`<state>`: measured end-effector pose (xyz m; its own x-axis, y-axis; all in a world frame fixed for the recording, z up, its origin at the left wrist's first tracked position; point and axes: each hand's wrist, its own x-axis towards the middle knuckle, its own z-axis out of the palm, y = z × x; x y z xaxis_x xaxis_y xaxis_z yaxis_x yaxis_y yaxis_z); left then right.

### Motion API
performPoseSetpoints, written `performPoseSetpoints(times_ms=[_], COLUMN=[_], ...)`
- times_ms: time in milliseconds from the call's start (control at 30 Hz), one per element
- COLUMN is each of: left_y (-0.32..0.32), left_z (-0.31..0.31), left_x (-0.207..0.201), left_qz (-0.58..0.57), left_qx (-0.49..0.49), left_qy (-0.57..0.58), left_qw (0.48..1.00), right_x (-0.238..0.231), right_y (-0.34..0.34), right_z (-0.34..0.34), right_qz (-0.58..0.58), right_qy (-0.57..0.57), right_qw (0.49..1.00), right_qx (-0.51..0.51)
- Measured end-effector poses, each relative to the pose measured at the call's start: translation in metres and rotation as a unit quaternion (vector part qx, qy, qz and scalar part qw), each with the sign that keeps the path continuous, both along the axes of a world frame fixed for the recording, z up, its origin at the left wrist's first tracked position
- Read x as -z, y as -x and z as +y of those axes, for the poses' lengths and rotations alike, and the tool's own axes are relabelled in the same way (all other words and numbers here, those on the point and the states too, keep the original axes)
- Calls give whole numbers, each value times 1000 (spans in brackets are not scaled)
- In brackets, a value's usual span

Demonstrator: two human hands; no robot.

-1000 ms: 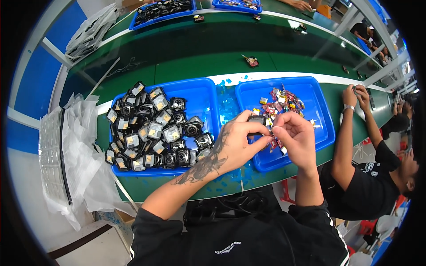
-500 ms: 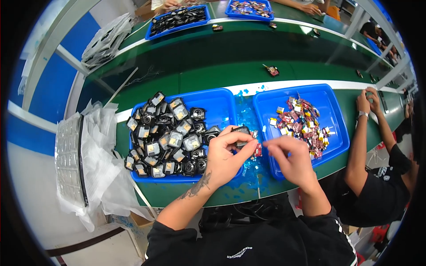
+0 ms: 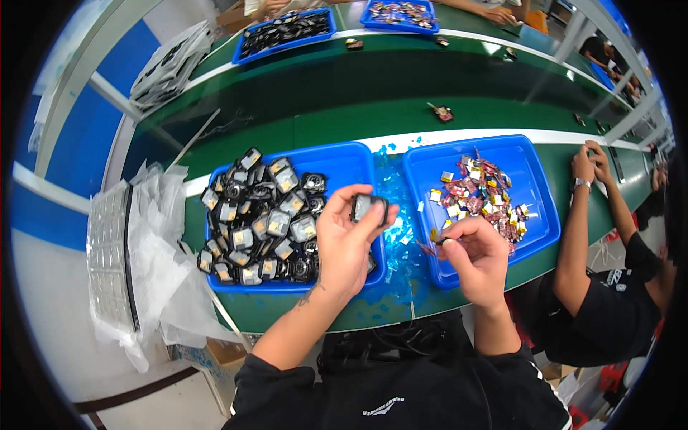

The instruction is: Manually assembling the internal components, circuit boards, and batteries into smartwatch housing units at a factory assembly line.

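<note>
My left hand (image 3: 341, 251) grips a small black housing (image 3: 364, 208) with a pale window, thumb across its face, above the right edge of the left blue bin (image 3: 352, 159). Black housings (image 3: 261, 222) of the same kind are heaped in that bin, many with pale windows up. Over the near left edge of the right blue bin (image 3: 537, 215), my right hand (image 3: 479, 259) pinches a small circuit board (image 3: 433, 242) with red and yellow showing; the fingers partly hide it. Similar red boards with silver and yellow pieces (image 3: 479, 190) lie piled in this bin.
Blue film scraps (image 3: 398, 251) litter the green table between the bins. At the left stand clear trays (image 3: 111, 251) and white wrapping sheets (image 3: 168, 251). A loose board (image 3: 443, 113) lies on the green belt (image 3: 322, 118). A co-worker's arms (image 3: 573, 222) are close at the right.
My hands have moved apart. The left has lifted slightly left with the housing, its window now showing; the right has the board pinched in its fingers, away from the housing.
</note>
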<state>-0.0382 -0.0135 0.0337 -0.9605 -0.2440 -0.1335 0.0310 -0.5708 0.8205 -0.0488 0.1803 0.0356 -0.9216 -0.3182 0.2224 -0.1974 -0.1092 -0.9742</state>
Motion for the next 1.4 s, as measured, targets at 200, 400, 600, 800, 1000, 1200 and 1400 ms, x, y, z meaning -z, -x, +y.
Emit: performPoseSetpoints(times_ms=[200, 400, 600, 800, 1000, 1200, 1400], left_y=[-3, -10, -21, -29, -33, -31, -32], left_z=[22, 28, 24, 27, 23, 19, 20], left_x=[8, 12, 18, 30, 33, 36, 38], left_qz=[-45, -6, -16, 20, 82, 106, 122], left_qx=[-18, 41, 80, 110, 73, 102, 99], left_qy=[21, 4, 14, -32, 26, 19, 50], left_qw=[999, 999, 997, 993, 994, 989, 986], right_x=[-1, 2, 7, -10, -26, -29, -30], right_y=[-6, 3, 14, 4, -3, -4, -3], right_z=[-17, -27, -26, -27, -20, -24, -25], right_qz=[-46, -10, 106, 233, 143, 127, 154], right_qy=[-22, -54, -175, -268, -269, -261, -246], right_qw=[998, 996, 972, 926, 949, 955, 955], right_qx=[-41, 65, 118, 126, 75, 52, 57])
